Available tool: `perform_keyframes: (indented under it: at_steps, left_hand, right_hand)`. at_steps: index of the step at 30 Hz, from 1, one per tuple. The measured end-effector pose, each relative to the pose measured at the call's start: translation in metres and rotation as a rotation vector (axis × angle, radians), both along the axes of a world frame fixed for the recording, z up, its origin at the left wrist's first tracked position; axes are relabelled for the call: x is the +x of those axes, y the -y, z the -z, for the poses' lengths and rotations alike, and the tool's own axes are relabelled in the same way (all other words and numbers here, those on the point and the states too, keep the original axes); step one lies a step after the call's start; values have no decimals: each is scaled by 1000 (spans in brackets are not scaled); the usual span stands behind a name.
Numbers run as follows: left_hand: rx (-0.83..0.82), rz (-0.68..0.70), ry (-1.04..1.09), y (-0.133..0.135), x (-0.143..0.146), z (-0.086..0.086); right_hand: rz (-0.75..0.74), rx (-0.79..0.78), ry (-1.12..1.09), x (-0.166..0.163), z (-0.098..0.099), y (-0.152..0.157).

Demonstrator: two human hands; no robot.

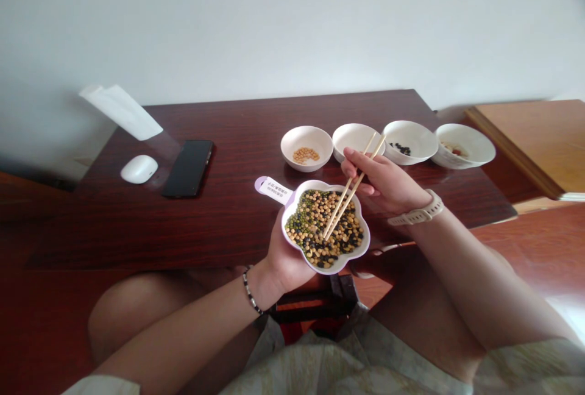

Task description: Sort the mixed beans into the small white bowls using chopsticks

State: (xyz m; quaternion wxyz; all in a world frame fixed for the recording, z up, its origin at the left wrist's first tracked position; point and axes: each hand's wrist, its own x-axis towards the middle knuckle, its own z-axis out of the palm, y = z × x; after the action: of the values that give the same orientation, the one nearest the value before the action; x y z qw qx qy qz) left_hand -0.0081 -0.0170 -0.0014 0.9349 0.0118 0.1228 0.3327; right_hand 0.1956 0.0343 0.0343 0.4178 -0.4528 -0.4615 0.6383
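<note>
My left hand (pixel 284 256) cups a flower-shaped white bowl (pixel 363 247) full of mixed yellow, green and black beans, held above the table's front edge. A purple-and-white tag (pixel 273 189) sticks out from the bowl's far left. My right hand (pixel 382 183), with a pale watch on the wrist, grips a pair of wooden chopsticks (pixel 348 195). Their tips rest among the beans in the bowl.
Several small white bowls line the dark wooden table (pixel 228 212): one with yellow beans (pixel 306 147), one behind the chopsticks (pixel 354 139), one with black beans (pixel 410 141), one with reddish beans (pixel 465 145). A black phone (pixel 189 167), a white mouse (pixel 139 169) and a white packet (pixel 121 111) lie left.
</note>
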Motion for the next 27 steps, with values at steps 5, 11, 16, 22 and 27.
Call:
perform_keyframes:
  at_steps: [5,11,16,22,27]
  left_hand:
    - [-24,0,-7,0,0,1]
    - [-12,-3,-7,0,0,2]
    - [-38,-11,-16,0,1,0]
    - [-27,0,-14,-1,0,1]
    - [-56,6,-23,-1,-1,2]
  right_hand:
    - [26,61,66,2,0,0]
    - [14,66,105,-1,-1,4]
    - [34,49,65,0,1,1]
    - [32,16,17,3,1,-1]
    - [58,73,109,3,-2,0]
